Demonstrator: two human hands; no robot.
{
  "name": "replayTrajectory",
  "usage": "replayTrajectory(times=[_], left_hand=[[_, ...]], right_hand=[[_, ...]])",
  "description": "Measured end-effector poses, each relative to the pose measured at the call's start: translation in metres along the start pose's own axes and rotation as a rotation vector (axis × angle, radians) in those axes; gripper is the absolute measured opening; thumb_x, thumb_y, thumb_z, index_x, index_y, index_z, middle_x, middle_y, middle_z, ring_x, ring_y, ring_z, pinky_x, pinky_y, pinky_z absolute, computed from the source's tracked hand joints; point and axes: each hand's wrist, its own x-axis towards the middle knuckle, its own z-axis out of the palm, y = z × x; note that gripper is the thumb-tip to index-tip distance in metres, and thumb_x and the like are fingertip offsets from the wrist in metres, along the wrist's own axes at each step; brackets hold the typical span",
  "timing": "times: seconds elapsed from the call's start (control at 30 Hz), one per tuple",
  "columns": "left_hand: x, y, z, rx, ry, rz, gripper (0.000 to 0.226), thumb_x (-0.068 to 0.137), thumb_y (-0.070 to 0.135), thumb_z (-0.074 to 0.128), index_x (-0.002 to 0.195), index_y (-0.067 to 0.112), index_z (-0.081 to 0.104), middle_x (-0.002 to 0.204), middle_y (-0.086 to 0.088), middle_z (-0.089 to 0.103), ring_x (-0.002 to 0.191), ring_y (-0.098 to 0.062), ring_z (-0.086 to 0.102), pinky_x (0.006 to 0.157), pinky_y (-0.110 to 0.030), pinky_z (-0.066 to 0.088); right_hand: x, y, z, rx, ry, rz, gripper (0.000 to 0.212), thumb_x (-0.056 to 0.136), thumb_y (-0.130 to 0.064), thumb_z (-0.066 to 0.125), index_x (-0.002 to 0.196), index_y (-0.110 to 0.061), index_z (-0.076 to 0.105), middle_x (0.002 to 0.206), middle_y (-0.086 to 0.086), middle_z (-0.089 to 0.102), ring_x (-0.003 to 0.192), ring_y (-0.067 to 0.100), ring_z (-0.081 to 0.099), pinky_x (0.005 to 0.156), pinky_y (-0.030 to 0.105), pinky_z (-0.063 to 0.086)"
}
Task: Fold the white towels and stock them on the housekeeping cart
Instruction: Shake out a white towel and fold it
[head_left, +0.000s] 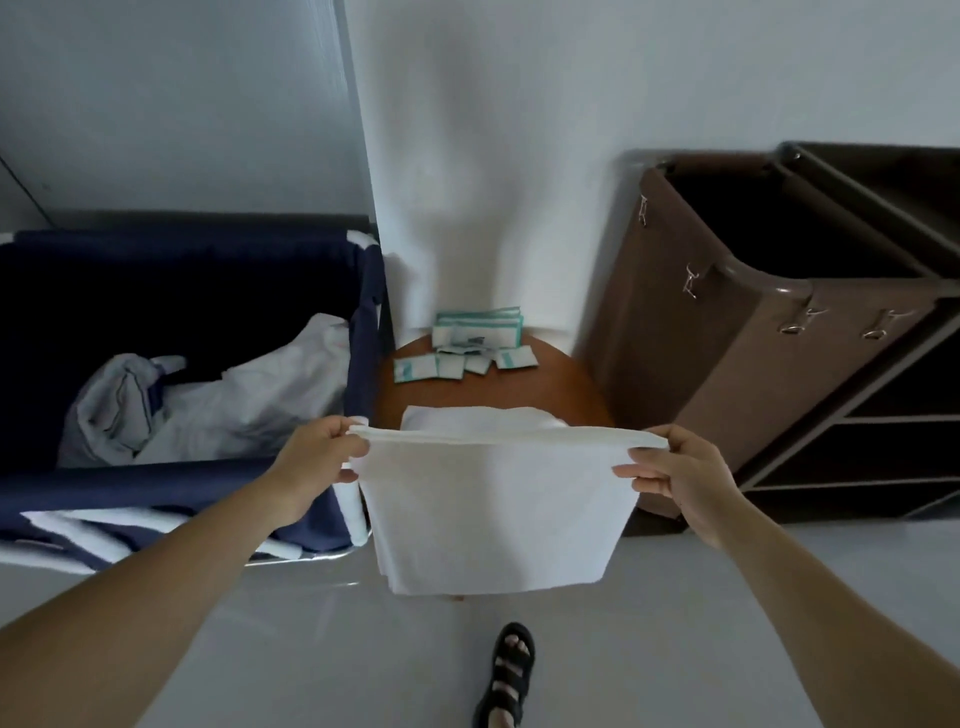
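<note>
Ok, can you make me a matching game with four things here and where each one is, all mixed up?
Things:
1. hanging towel
2. packets
3. crumpled sheets
4. sandal

Places:
A. in the blue bin
B. on the floor
C. pinched by the left hand and right hand
D. on the brown table

Pairs: 1-C, 2-D, 3-A, 4-B

No text, label, brand or number can be read: the only printed things are small teal-and-white packets (478, 332) lying on the round wooden table (561, 384) beyond the gap between the left hand (311, 460) and the right hand (683, 475), and their markings are too small and blurred to make out.
</note>
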Motion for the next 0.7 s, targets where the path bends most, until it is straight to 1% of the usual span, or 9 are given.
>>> replayTrajectory(times=[0.13,0.23,0.3,0.33,0.4,0.47,0.53,0.6,0.7], left_hand=[[0.042,0.001,0.017,0.091,-0.002,-0.076,0.012,0.092,0.009,0.060,0.102,0.011,0.067,0.102,-0.013,0.070,0.098,-0.029,0.065,0.073,-0.035,0.055],[0.089,0.006,0.037,0.187,0.027,-0.133,0.014,0.090,0.011,0.057,0.102,0.011,0.065,0.104,-0.017,0.067,0.102,-0.036,0.063,0.092,-0.053,0.054],[0.124,0.009,0.051,0.268,0.072,-0.157,0.018,0.090,0.012,0.056,0.105,0.007,0.064,0.107,-0.019,0.065,0.104,-0.040,0.062,0.095,-0.056,0.052],[0.142,0.010,0.057,0.312,0.097,-0.173,0.021,0.091,0.012,0.056,0.108,0.002,0.064,0.108,-0.021,0.065,0.104,-0.042,0.062,0.093,-0.054,0.053],[0.172,0.010,0.068,0.384,0.122,-0.213,0.022,0.092,0.013,0.056,0.105,-0.002,0.066,0.107,-0.023,0.066,0.099,-0.042,0.063,0.084,-0.046,0.054],[0.196,0.006,0.077,0.409,0.114,-0.248,0.019,0.092,0.014,0.054,0.099,0.002,0.066,0.100,-0.020,0.067,0.090,-0.036,0.063,0.072,-0.038,0.048],[0.215,-0.003,0.084,0.415,0.114,-0.279,0.017,0.092,0.015,0.053,0.100,0.004,0.064,0.095,-0.015,0.065,0.086,-0.032,0.063,0.069,-0.035,0.047],[0.231,-0.015,0.090,0.448,0.105,-0.303,0.015,0.095,0.014,0.053,0.102,0.007,0.064,0.089,-0.011,0.063,0.080,-0.028,0.061,0.062,-0.031,0.046],[0.256,-0.037,0.101,0.486,0.098,-0.325,0.016,0.097,0.014,0.054,0.103,0.004,0.065,0.084,-0.010,0.061,0.078,-0.028,0.060,0.060,-0.030,0.044]], right_hand=[[0.035,0.005,-0.003,-0.170,0.000,0.065,0.005,0.092,-0.014,0.070,0.097,-0.014,0.070,0.083,0.007,0.077,0.076,0.021,0.075,0.075,0.040,0.058],[0.084,0.007,-0.001,-0.273,0.014,0.105,0.007,0.090,-0.021,0.074,0.092,-0.014,0.071,0.072,0.009,0.073,0.059,0.019,0.066,0.057,0.031,0.056],[0.122,0.010,0.003,-0.328,0.020,0.115,0.012,0.088,-0.026,0.076,0.088,-0.014,0.072,0.063,0.003,0.070,0.052,0.012,0.061,0.049,0.026,0.051],[0.141,0.012,0.006,-0.349,0.020,0.120,0.013,0.087,-0.028,0.077,0.086,-0.015,0.073,0.065,0.003,0.070,0.054,0.011,0.062,0.050,0.027,0.051],[0.177,0.019,0.012,-0.386,0.003,0.144,0.017,0.086,-0.033,0.076,0.091,-0.017,0.073,0.082,0.007,0.074,0.071,0.019,0.069,0.067,0.036,0.055],[0.210,0.027,0.018,-0.441,-0.029,0.175,0.029,0.088,-0.040,0.073,0.107,-0.018,0.071,0.101,0.005,0.073,0.089,0.023,0.069,0.084,0.044,0.057],[0.237,0.038,0.025,-0.497,-0.041,0.218,0.038,0.090,-0.045,0.069,0.117,-0.018,0.067,0.112,0.003,0.069,0.099,0.023,0.066,0.093,0.047,0.054],[0.257,0.054,0.034,-0.529,-0.044,0.256,0.044,0.091,-0.046,0.067,0.123,-0.017,0.065,0.121,0.003,0.066,0.109,0.024,0.062,0.098,0.047,0.051],[0.281,0.082,0.052,-0.516,-0.030,0.325,0.056,0.093,-0.047,0.065,0.137,-0.014,0.056,0.136,0.005,0.058,0.121,0.026,0.056,0.098,0.038,0.047]])
